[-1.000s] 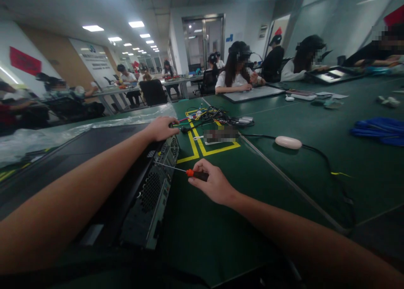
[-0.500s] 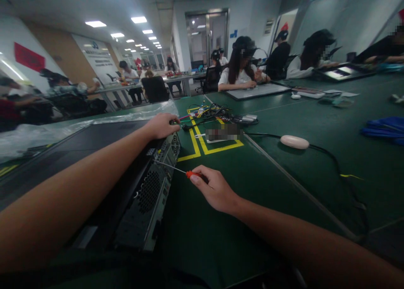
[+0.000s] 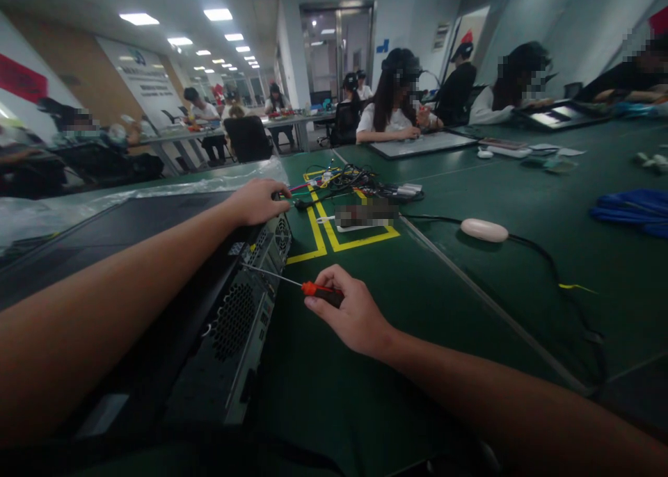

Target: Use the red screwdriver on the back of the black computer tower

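A black desktop computer case lies flat on the green table, its metal rear panel with vents and ports facing right. My left hand rests at the far rear corner of the case, fingers bent over its edge. In my right hand is a screwdriver with a red and black handle, thumb and fingers closed round it. The thin shaft points left, and its tip meets the rear panel near the top edge. Whether a screw sits under the tip is too small to see.
Beyond the case lies a tangle of cables by yellow tape marks. A pale oval cable piece and blue cloth-like material lie to the right. Clear plastic sheeting runs behind the case. People sit across the table.
The whole view has shifted a little, so things appear slightly further left and higher. More of the screwdriver's black handle shows in my right hand. Its tip stays at the same spot on the panel.
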Available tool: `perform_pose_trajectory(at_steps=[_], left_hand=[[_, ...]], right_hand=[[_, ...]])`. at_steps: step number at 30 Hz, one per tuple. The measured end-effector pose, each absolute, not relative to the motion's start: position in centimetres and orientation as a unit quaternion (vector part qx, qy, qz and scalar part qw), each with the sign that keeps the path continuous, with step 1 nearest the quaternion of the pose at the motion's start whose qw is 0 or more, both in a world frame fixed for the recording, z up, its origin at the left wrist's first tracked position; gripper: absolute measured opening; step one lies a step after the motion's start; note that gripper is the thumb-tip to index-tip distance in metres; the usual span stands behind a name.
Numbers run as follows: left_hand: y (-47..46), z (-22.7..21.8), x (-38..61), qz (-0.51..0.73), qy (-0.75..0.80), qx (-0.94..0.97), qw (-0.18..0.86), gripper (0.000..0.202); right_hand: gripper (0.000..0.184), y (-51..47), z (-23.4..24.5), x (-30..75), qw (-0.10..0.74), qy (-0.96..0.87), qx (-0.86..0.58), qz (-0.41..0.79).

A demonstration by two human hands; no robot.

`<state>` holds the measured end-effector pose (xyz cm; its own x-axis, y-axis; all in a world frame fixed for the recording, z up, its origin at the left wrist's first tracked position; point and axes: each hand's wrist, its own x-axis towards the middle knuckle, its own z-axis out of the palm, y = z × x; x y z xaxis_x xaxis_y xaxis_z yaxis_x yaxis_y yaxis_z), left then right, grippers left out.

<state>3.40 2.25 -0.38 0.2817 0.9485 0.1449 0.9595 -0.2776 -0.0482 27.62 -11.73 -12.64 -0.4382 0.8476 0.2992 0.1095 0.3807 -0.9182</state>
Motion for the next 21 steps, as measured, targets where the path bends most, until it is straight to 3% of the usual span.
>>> perform_pose_trajectory(at_steps=[21], left_hand=[[2.05,-0.10,3.58,-0.057,-0.593,-0.801,0.056,0.053]], right_hand=[[0.013,-11.19,-13.14,27.63,0.425,-0.729,-0.328,0.424]])
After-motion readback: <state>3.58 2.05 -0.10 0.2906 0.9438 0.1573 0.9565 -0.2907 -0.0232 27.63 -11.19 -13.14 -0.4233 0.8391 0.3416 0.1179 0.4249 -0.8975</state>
